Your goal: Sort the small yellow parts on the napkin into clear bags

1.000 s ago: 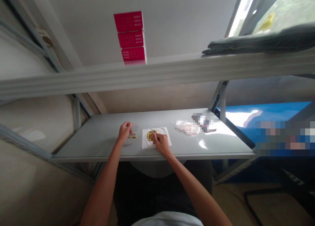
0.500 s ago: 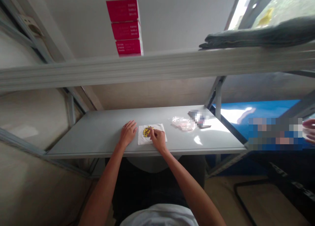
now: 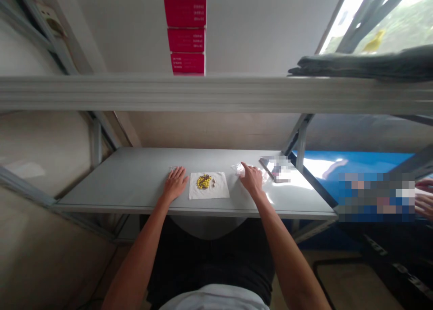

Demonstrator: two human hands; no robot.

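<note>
A white paper sheet (image 3: 216, 192) lies on the grey shelf (image 3: 135, 184) with a small heap of yellow beads (image 3: 204, 181) on it. My left hand (image 3: 176, 184) lies flat on the shelf just left of the sheet, fingers stretched out, over a small clear bag that it mostly hides. My right hand (image 3: 252, 179) rests to the right of the sheet, fingers spread on a pile of clear plastic bags (image 3: 238, 169).
An upper shelf beam (image 3: 216, 93) crosses the view above the hands. Three red boxes (image 3: 186, 35) are stacked on it, and a dark folded cloth (image 3: 365, 64) lies at its right. A blue surface (image 3: 338, 166) and another person's hand (image 3: 424, 197) are at the right.
My left hand has laid the small bag down and flattened on the shelf. My right hand has left the beads and moved right onto the pile of plastic bags.
</note>
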